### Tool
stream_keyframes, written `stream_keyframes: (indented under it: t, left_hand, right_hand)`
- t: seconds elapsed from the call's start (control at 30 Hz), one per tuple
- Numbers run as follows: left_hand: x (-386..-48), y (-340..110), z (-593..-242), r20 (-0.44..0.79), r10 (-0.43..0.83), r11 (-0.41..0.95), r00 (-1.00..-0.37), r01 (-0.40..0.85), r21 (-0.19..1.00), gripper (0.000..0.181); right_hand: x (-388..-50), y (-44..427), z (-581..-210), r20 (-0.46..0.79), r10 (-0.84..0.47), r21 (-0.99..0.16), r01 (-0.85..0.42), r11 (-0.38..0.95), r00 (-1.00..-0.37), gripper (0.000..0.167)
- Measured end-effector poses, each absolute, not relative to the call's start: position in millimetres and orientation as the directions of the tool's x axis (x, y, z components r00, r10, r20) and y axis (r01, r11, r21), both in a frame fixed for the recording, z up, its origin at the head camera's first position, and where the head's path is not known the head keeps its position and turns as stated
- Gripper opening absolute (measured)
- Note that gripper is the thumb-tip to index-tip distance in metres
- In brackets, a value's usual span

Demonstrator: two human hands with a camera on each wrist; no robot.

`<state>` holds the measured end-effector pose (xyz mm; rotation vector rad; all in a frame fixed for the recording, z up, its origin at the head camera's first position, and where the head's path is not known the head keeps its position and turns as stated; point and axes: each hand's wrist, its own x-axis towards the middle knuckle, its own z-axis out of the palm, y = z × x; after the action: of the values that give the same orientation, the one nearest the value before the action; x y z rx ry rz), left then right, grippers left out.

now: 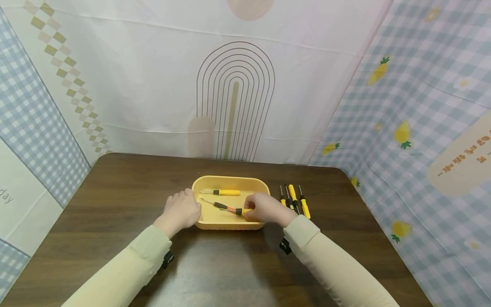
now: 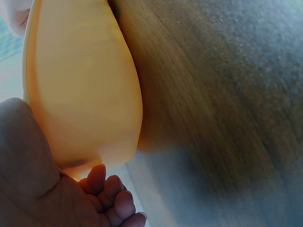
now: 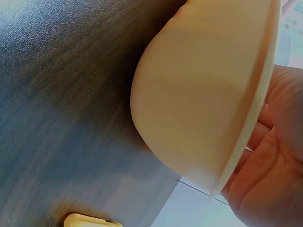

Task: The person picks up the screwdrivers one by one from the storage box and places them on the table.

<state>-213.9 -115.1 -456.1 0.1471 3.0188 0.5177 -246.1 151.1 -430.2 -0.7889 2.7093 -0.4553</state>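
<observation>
A yellow plastic basket (image 1: 230, 226) stands on the table, and my left hand (image 1: 181, 209) grips its left end. In the left wrist view the thumb lies over the rim and the fingers (image 2: 111, 191) curl at the outer wall. My right hand (image 1: 266, 208) reaches over the basket's right end and holds a yellow-handled screwdriver (image 1: 238, 211), its shaft pointing left. Another yellow-handled screwdriver (image 1: 228, 192) lies inside along the back. A screwdriver with a black and red handle (image 1: 220, 205) lies slantwise in the middle, partly under the held one.
Right of the basket, several screwdrivers (image 1: 293, 194) with yellow or black handles lie side by side on the dark wooden table (image 1: 126, 187). In the right wrist view one yellow handle (image 3: 85, 221) shows. Patterned cloth (image 1: 153, 85) hangs behind the table and along its sides.
</observation>
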Motion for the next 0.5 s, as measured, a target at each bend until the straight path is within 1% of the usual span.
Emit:
stream_keyframes:
  t: [0.27,0.4,0.5]
  left_hand:
    - [-214,-115,-456,-0.060,0.109,0.937,-0.992,0.083,0.339,0.038]
    - [-213,-116,-455,-0.055,0.110,0.937,-0.992,0.085,0.339,0.037]
    - [-213,-116,-455,-0.053,0.113,0.936,-0.992,0.088,0.340,0.037]
  right_hand:
    - [-245,154,-426,-0.148,-0.534,-0.408,-0.440,0.800,-0.833,0.009]
    - [-244,157,-422,-0.115,-0.520,-0.441,-0.426,0.790,-0.846,0.005]
    - [-244,160,-419,-0.098,-0.509,-0.473,-0.410,0.780,-0.855,0.007]
